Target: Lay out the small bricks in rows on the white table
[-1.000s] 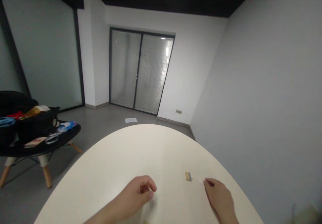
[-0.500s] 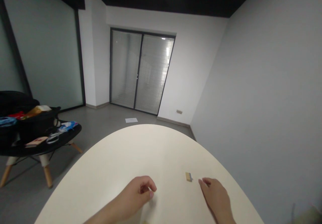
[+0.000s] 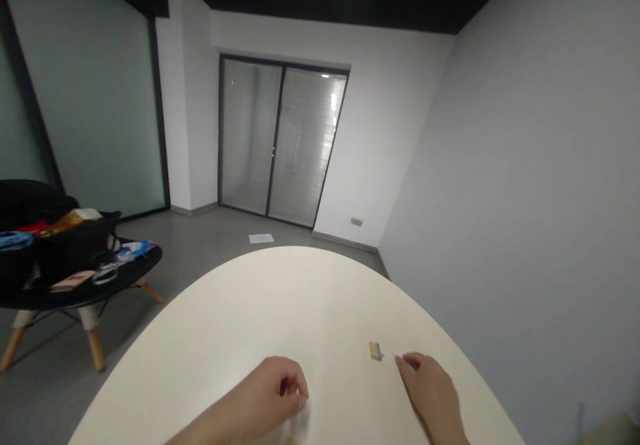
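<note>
Now left hand [image 3: 277, 392] fisted; right hand [image 3: 431, 392] half-open beside tan chip [image 3: 375, 350], table [image 3: 280, 298] edge close.

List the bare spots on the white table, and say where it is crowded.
Bare: the strip between the left hand and the small tan piece, and the whole far half of the white table, beyond them to its curved edge. Tight: the gap between that piece and the right hand.
</note>
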Action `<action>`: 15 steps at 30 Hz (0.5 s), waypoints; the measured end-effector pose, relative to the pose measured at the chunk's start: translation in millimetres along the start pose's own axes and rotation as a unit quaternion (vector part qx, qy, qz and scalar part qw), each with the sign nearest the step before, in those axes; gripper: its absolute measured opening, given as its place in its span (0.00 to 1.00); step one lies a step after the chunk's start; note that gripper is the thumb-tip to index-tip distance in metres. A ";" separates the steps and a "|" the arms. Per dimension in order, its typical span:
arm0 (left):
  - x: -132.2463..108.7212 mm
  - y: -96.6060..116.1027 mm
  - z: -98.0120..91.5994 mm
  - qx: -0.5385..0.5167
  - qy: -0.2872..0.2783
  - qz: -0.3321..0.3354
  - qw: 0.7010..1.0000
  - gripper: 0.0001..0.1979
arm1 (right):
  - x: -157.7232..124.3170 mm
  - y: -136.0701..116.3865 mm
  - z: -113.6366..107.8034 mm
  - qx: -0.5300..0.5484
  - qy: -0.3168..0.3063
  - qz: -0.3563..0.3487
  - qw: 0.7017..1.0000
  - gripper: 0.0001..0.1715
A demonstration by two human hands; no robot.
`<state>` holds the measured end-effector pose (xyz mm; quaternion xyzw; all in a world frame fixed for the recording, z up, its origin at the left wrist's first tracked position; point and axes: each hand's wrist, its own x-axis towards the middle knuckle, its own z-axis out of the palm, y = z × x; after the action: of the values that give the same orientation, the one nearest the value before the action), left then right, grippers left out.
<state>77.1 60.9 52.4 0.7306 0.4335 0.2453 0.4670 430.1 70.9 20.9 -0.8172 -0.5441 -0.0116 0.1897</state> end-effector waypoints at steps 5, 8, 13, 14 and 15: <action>-6.4 0.5 0.0 0.055 -0.060 0.001 0.997 0.10 | 1.1 1.6 0.7 -0.001 0.001 0.006 1.000 0.24; -9.5 -5.1 0.5 0.062 -0.094 0.010 0.994 0.10 | 1.3 1.9 1.5 0.000 0.004 0.011 1.000 0.24; -14.1 -2.7 -6.6 0.101 -0.166 -0.007 0.981 0.09 | 0.9 1.3 2.8 0.007 0.002 0.013 1.000 0.26; -15.5 0.8 -8.6 0.116 -0.189 -0.013 0.975 0.08 | 0.8 1.0 2.8 0.010 0.002 0.014 1.000 0.27; -17.3 4.7 -10.2 0.133 -0.211 -0.020 0.968 0.07 | 0.6 0.6 2.7 0.013 0.004 0.016 1.000 0.28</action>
<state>62.6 49.9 61.9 0.8126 0.3687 0.0165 0.4511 430.4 72.1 18.4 -0.8234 -0.5301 -0.0047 0.2024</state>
